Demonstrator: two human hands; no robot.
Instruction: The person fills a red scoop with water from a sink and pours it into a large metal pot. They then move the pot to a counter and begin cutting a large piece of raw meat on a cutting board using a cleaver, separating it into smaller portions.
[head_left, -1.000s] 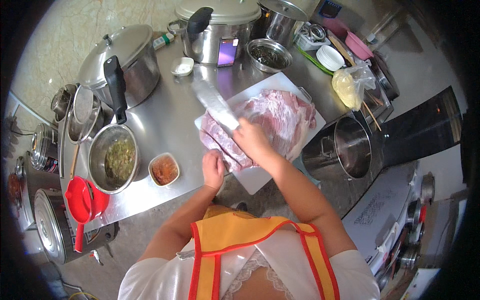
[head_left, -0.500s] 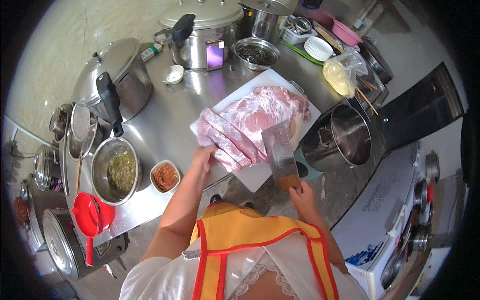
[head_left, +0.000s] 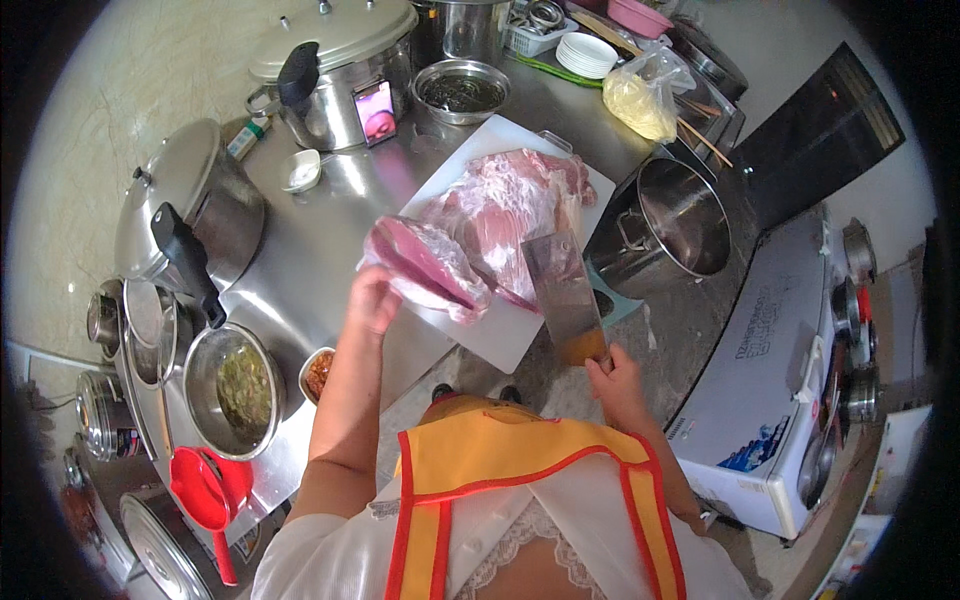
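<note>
A large slab of raw meat point(head_left: 508, 203) lies on a white cutting board point(head_left: 507, 345). To its left, a thick piece of raw meat point(head_left: 428, 262) is tipped up at its left end, overhanging the board's edge. My left hand point(head_left: 373, 301) is closed on that raised end. In my right hand point(head_left: 616, 381) is the handle of a cleaver point(head_left: 562, 285). Its broad blade points away from me, over the board's right edge, beside the large slab. The blade's tip overlaps the slab's edge in view, and I cannot tell whether they touch.
Pressure cookers point(head_left: 205, 215) stand left and at the back, near a propped phone point(head_left: 376, 112). A steel bowl of greens point(head_left: 236, 388) and a red dipper point(head_left: 207, 487) are on the left. A tall steel pot point(head_left: 665, 225) is right of the board, a white chest freezer point(head_left: 770, 370) beyond.
My left hand has pulled the cut piece leftward, away from the large slab, and tipped its end up. The cleaver stays beside the slab in my right hand. The whole view has shifted.
</note>
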